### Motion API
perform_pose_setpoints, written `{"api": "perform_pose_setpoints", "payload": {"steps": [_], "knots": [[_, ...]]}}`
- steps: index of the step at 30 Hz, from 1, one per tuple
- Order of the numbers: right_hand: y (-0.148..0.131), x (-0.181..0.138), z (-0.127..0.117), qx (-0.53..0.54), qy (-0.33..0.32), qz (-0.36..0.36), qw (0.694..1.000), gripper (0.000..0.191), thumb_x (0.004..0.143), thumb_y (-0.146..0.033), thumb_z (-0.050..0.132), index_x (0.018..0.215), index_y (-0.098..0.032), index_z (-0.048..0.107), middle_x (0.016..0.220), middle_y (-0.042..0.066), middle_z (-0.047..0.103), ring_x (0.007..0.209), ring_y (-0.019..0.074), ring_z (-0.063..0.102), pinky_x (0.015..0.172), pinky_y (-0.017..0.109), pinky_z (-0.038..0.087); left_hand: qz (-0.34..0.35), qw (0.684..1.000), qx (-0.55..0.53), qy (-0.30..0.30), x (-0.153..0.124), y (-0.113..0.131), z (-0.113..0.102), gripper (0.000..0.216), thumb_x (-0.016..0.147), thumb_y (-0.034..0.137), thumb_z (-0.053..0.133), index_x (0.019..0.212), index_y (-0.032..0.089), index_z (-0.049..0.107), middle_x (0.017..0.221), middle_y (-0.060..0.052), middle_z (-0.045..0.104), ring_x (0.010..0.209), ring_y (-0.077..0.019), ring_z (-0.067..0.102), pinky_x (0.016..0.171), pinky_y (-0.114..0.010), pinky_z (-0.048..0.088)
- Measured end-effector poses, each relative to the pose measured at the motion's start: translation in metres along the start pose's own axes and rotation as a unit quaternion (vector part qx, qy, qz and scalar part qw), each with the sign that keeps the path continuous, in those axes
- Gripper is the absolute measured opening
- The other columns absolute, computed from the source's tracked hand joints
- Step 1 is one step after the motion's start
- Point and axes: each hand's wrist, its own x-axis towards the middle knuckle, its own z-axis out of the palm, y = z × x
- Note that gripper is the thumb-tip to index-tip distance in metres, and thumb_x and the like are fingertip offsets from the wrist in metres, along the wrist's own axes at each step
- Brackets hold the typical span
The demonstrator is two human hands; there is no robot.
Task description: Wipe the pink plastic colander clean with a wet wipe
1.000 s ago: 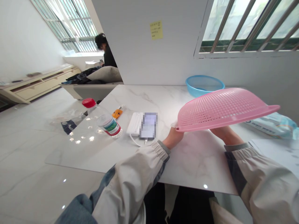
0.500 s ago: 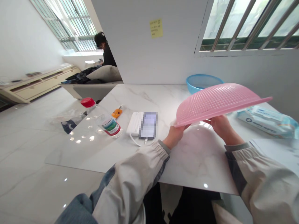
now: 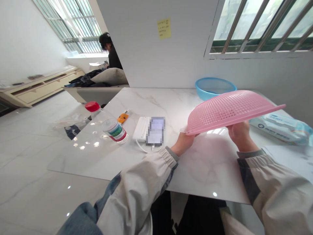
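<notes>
A pink plastic basket (image 3: 230, 111) with small holes is held bottom up and tilted above the table. My left hand (image 3: 184, 142) is closed on its rim at the left end. A small whitish bit shows by that hand's fingers; what it is I cannot make out. My right hand (image 3: 239, 135) reaches up under the basket near its front edge, and its fingers are hidden there. Behind the pink basket, a blue basket (image 3: 202, 93) stands upright on the white marbled table (image 3: 146, 98).
To the left are a phone (image 3: 156, 130), a white power bank (image 3: 140, 129) with a cable, an orange gadget (image 3: 122, 117) and a plastic bottle (image 3: 114, 130) with a red cap. A pack of wipes (image 3: 281, 129) lies right. A person (image 3: 113, 55) sits far back left.
The pink basket has tipped slightly and sunk a little, so more of its holes show. My right hand has moved right and up under it, its fingers passing out of sight.
</notes>
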Motion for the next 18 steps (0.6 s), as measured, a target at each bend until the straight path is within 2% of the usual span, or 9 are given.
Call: {"api": "perform_pose_setpoints", "payload": {"steps": [3, 7, 11, 14, 16, 18], "knots": [[0.004, -0.003, -0.002, -0.014, -0.054, 0.026, 0.998, 0.043, 0.065, -0.052, 0.105, 0.094, -0.032, 0.079, 0.094, 0.003, 0.084, 0.098, 0.0362, 0.084, 0.084, 0.059, 0.077, -0.019, 0.999, -0.044, -0.003, -0.003, 0.005, 0.001, 0.056, 0.092, 0.066, 0.091, 0.131, 0.025, 0.085, 0.155, -0.011, 0.078, 0.153, -0.0383, 0.068, 0.131, -0.057, 0.058], [-0.001, -0.012, 0.003, -0.016, -0.12, 0.055, 0.991, 0.049, 0.066, -0.058, 0.104, 0.098, -0.029, 0.081, 0.091, 0.003, 0.082, 0.103, 0.036, 0.085, 0.091, 0.058, 0.076, -0.014, 0.999, -0.047, -0.015, -0.003, 0.006, 0.001, 0.058, 0.092, 0.066, 0.092, 0.133, 0.025, 0.085, 0.154, -0.011, 0.079, 0.153, -0.0388, 0.068, 0.132, -0.059, 0.057], [-0.014, -0.025, 0.013, -0.01, -0.177, 0.043, 0.983, 0.044, 0.073, -0.068, 0.1, 0.093, -0.034, 0.08, 0.097, 0.004, 0.085, 0.107, 0.0378, 0.083, 0.088, 0.059, 0.076, 0.001, 1.0, -0.01, 0.0, -0.002, -0.001, -0.001, 0.062, 0.087, 0.065, 0.096, 0.132, 0.023, 0.086, 0.145, -0.014, 0.082, 0.146, -0.0404, 0.073, 0.129, -0.062, 0.059], [-0.019, -0.03, 0.015, -0.028, -0.222, 0.05, 0.973, 0.04, 0.073, -0.063, 0.1, 0.095, -0.036, 0.081, 0.103, 0.002, 0.086, 0.11, 0.036, 0.082, 0.088, 0.055, 0.075, 0.009, 1.0, -0.005, 0.002, -0.002, -0.002, -0.002, 0.069, 0.083, 0.064, 0.1, 0.136, 0.024, 0.084, 0.148, -0.014, 0.081, 0.146, -0.0409, 0.073, 0.128, -0.063, 0.059], [-0.015, -0.03, 0.013, -0.04, -0.249, 0.07, 0.965, 0.036, 0.078, -0.061, 0.097, 0.098, -0.036, 0.082, 0.102, 0.0, 0.086, 0.109, 0.0329, 0.082, 0.087, 0.051, 0.075, 0.004, 1.0, -0.018, -0.011, -0.002, 0.0, -0.001, 0.068, 0.085, 0.063, 0.099, 0.138, 0.023, 0.083, 0.152, -0.015, 0.079, 0.149, -0.0414, 0.07, 0.13, -0.063, 0.058], [-0.007, -0.027, 0.009, -0.048, -0.243, 0.094, 0.964, 0.033, 0.083, -0.063, 0.094, 0.098, -0.036, 0.082, 0.101, 0.0, 0.086, 0.105, 0.0312, 0.082, 0.085, 0.048, 0.074, -0.009, 0.999, -0.047, -0.023, -0.002, 0.003, 0.002, 0.062, 0.091, 0.061, 0.095, 0.138, 0.023, 0.082, 0.155, -0.015, 0.077, 0.154, -0.0416, 0.067, 0.133, -0.065, 0.056]]}}
